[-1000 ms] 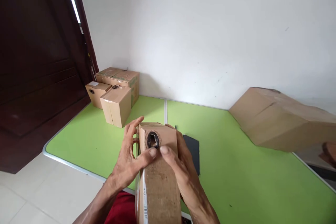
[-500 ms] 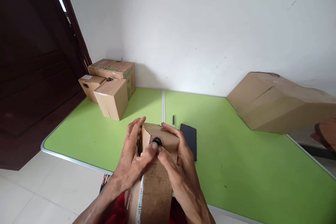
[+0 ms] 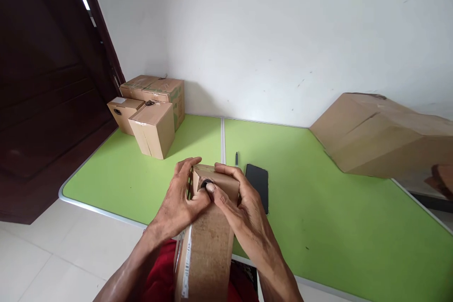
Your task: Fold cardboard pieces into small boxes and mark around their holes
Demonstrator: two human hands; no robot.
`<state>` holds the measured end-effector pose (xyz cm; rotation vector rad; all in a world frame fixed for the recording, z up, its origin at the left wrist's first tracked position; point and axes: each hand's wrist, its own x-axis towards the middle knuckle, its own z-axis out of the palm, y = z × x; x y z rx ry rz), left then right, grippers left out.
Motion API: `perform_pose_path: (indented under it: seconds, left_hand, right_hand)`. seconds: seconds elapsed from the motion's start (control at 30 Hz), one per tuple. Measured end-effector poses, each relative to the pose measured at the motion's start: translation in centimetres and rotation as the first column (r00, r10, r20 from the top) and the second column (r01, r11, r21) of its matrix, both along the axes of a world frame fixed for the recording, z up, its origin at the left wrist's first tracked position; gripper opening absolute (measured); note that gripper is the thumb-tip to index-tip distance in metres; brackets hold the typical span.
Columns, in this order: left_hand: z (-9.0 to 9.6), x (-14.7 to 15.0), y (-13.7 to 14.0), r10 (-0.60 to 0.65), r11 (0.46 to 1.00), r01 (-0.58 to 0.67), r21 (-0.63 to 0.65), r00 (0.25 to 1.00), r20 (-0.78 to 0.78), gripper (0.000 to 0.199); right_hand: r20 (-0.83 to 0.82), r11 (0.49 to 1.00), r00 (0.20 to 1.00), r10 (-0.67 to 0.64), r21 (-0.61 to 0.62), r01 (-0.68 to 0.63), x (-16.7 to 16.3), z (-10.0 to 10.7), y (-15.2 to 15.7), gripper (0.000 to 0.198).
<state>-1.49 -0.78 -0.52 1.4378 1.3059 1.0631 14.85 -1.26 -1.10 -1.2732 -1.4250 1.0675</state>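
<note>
A long, narrow cardboard box (image 3: 212, 250) points away from my body, its near end close to my red clothing. My left hand (image 3: 182, 200) wraps the far left corner, fingers over the far edge. From the right, my right hand (image 3: 244, 203) grips the same end. Both thumbs meet at a round black opening or fitting (image 3: 206, 183) near the box's far end; which of these it is I cannot tell. The left thumb's tip is hidden there, and the right thumb rests at its rim. A printed white label strip (image 3: 186, 262) runs along the box's left edge.
On the green table (image 3: 300, 217) lie a dark phone (image 3: 257, 186) and a small pen (image 3: 237, 158). Cardboard boxes (image 3: 155, 127) stand at the back left. A large carton (image 3: 382, 137) is at right, with part of a person's hand (image 3: 440, 181) beside it.
My left thumb has bent so that its tip disappears at the black spot. My right thumb has come up to the rim. The view has shifted slightly.
</note>
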Motion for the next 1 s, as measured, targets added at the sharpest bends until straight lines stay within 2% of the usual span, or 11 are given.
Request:
perform_pose_path:
  seconds: [0.23,0.37,0.47,0.53,0.6,0.67,0.7,0.73,0.8,0.9,1.0]
  left_hand:
    - [-3.0,-1.0,-1.1,-0.053,0.992,0.066,-0.109,0.991,0.119,0.113]
    - [-4.0,-1.4,-2.1,-0.119,0.975,0.142,-0.170,0.983,0.141,0.113]
    - [-3.4,-1.2,-2.1,-0.055,0.978,0.098,-0.183,0.973,0.224,0.110]
    - [-2.8,-1.4,-1.5,0.005,0.986,0.045,-0.161,0.955,0.298,0.104]
    - [-2.3,-2.2,-0.8,0.068,0.992,-0.024,-0.121,0.925,0.375,0.097]
    - [-1.9,-3.5,0.0,0.133,0.991,-0.108,-0.083,0.898,0.420,0.089]
    - [-1.7,-4.1,0.3,0.159,0.987,-0.144,-0.066,0.888,0.431,0.088]
    - [-1.6,-4.7,0.4,0.181,0.983,-0.174,-0.056,0.882,0.436,0.088]
    - [-1.3,-5.3,0.5,0.210,0.977,-0.208,-0.054,0.871,0.444,0.088]
    - [-1.4,-5.1,0.2,0.227,0.974,-0.208,-0.093,0.856,0.464,0.088]
    - [-1.7,-4.3,0.0,0.225,0.974,-0.187,-0.127,0.842,0.490,0.096]
  right_hand:
    - [0.031,0.997,0.999,0.028,0.065,-0.030,1.1,1.0,0.0,0.044]
    - [0.038,0.997,0.999,0.015,0.070,-0.018,0.7,1.1,-0.5,0.040]
    - [0.029,0.996,0.998,0.055,0.073,-0.057,0.5,0.9,-0.4,0.047]
    - [-0.068,0.991,0.992,0.107,0.083,-0.102,1.1,0.6,0.1,0.056]
    - [-0.107,0.991,0.991,0.078,0.117,-0.065,2.4,0.0,1.4,0.061]
    - [0.170,0.982,0.982,-0.083,0.179,0.052,4.4,-0.9,3.5,0.054]
    - [0.383,0.972,0.909,-0.166,0.219,0.085,5.4,-1.5,4.8,0.048]
    - [0.590,0.968,0.780,-0.209,0.237,0.081,6.5,-2.2,6.2,0.041]
    - [0.794,0.981,0.583,-0.172,0.190,0.030,8.0,-3.8,9.0,0.031]
    - [0.902,0.996,0.431,-0.035,0.068,-0.061,8.7,-6.2,12.4,0.022]
    - [0.952,0.990,0.296,0.074,-0.035,-0.137,8.0,-8.2,14.6,0.029]
